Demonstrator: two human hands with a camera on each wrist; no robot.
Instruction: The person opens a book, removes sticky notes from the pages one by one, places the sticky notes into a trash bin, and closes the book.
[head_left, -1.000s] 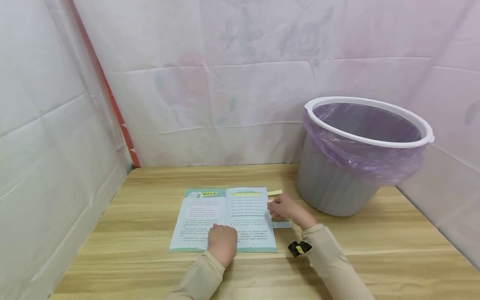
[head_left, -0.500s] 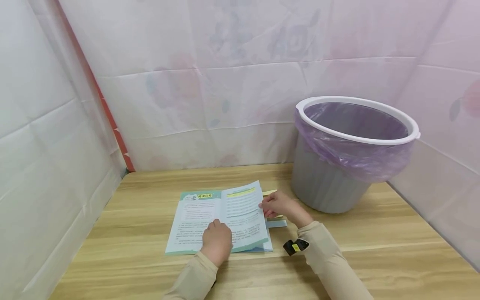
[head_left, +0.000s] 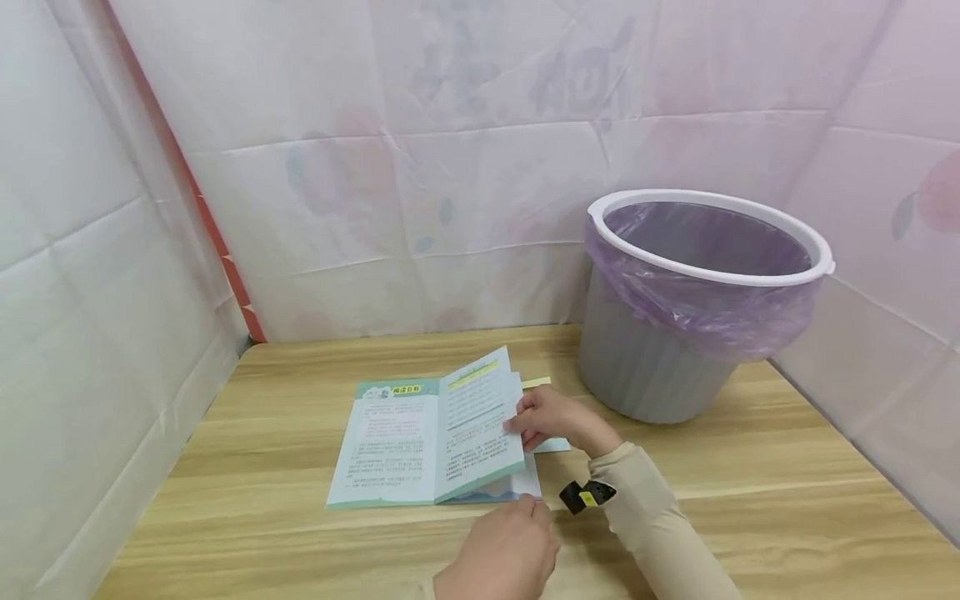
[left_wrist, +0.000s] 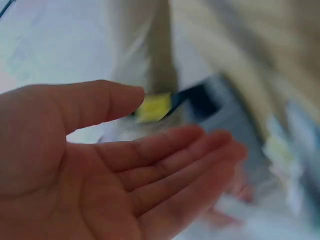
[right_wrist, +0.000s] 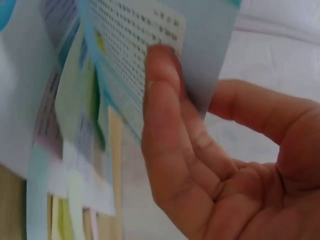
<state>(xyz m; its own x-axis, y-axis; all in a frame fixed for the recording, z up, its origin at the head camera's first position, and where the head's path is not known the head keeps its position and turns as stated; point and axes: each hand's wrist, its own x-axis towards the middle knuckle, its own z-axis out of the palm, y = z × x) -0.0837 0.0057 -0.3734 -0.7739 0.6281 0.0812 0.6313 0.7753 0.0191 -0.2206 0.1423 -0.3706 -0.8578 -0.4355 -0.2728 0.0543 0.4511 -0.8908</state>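
A booklet [head_left: 386, 454] with green borders lies spread on the wooden table. My right hand [head_left: 551, 419] pinches the outer edge of its right-hand page [head_left: 480, 442], which is lifted off the pages below. In the right wrist view the page [right_wrist: 212, 45] runs between thumb and fingers. A yellow strip [head_left: 537, 382] and a pale blue strip [head_left: 553, 445] stick out past the booklet's right side, partly behind that hand. Close to the booklet's lower right corner is my left hand [head_left: 504, 546], holding nothing; its palm and extended fingers show in the left wrist view.
A grey bin [head_left: 645, 358] with a white rim and purple liner stands at the back right of the table [head_left: 262, 550]. Patterned cloth [head_left: 480, 183] hangs behind and at both sides. A black strap with a yellow label [head_left: 587, 497] is at my right wrist.
My right hand has lifted the right page and swung it leftward, baring the page beneath. My left hand has left the booklet's lower middle and moved right and nearer. The head view has shifted slightly.
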